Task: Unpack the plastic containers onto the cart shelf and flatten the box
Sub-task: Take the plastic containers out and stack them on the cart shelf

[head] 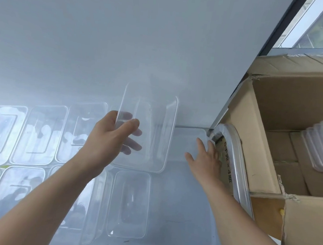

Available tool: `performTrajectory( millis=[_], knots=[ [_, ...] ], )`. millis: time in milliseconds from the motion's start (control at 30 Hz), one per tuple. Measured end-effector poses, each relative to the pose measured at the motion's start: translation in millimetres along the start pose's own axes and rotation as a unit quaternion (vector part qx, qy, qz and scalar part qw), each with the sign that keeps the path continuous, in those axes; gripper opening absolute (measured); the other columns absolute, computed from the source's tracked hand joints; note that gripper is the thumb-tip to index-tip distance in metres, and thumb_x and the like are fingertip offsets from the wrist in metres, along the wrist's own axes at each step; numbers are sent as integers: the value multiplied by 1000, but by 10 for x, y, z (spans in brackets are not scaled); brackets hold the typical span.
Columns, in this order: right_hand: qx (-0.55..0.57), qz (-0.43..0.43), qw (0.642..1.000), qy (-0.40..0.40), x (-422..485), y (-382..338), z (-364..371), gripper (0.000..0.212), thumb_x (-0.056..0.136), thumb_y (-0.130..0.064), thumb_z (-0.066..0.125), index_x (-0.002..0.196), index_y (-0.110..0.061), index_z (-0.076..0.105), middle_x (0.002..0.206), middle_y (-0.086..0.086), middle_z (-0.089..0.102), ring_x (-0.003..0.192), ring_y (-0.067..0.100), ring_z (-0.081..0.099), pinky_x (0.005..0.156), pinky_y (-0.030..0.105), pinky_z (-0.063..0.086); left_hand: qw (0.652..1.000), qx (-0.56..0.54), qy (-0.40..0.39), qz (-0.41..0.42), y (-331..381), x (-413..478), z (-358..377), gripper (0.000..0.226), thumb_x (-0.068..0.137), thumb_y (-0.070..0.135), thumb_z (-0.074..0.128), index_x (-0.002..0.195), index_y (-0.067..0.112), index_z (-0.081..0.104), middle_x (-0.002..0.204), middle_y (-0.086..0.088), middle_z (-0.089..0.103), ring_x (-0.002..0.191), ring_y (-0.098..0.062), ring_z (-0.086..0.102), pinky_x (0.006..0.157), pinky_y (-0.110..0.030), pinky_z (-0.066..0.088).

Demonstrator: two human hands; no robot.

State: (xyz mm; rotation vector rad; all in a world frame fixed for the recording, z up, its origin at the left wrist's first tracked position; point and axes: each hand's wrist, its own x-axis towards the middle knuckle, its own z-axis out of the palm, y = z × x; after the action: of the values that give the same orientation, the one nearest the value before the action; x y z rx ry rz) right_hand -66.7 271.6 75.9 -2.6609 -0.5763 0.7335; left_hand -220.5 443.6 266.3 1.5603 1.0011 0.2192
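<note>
My left hand (pixel 115 136) grips the left rim of a clear plastic container (pixel 152 133), tilted above the cart shelf (pixel 178 210), thumb outside and fingers inside. My right hand (pixel 205 158) lies flat with straight fingers on another clear container (pixel 189 142) at the shelf's far right corner. Several clear containers (pixel 40 134) sit in two rows on the shelf; one (pixel 129 203) lies just below the held one. An open cardboard box (pixel 271 135) stands right of the cart and holds a stack of containers (pixel 321 144).
The cart's metal handle (pixel 237 159) runs between the shelf and the box. A pale wall (pixel 124 42) rises behind the shelf. A window frame (pixel 284 25) shows at the upper right. Bare shelf surface lies at the front right.
</note>
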Motion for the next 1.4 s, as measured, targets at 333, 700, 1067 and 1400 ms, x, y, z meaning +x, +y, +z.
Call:
performTrajectory(
  millis=[333,700,1067,1400],
  knots=[
    [-7,10,1000,17,-88,-1,75,71,96,-53,47,156,-28,18,159,11,18,145,29,19,110,43,32,1000,-15,14,-9,-11,55,-24,33,89,29,67,117,16,57,91,-6,74,73,-31,74,64,-39,50],
    [-5,32,999,12,-93,-50,90,72,96,-57,44,156,-30,16,159,11,19,145,31,19,109,44,34,1000,-5,-5,-9,9,69,-27,43,80,37,64,117,17,57,90,-4,74,73,-30,74,63,-37,51],
    [460,-135,878,16,-683,-542,-992,59,81,-73,53,135,-53,38,130,-10,58,109,9,62,90,34,51,992,60,-113,-15,203,60,41,49,73,43,65,119,27,61,91,-2,74,73,-24,74,69,-37,52],
    [506,-78,858,25,-842,-176,-1042,32,90,-26,68,117,-20,52,107,8,68,81,18,74,59,27,53,975,174,-131,45,256,3,233,31,90,34,69,120,28,63,91,10,70,63,1,64,63,-17,51]
  ],
)
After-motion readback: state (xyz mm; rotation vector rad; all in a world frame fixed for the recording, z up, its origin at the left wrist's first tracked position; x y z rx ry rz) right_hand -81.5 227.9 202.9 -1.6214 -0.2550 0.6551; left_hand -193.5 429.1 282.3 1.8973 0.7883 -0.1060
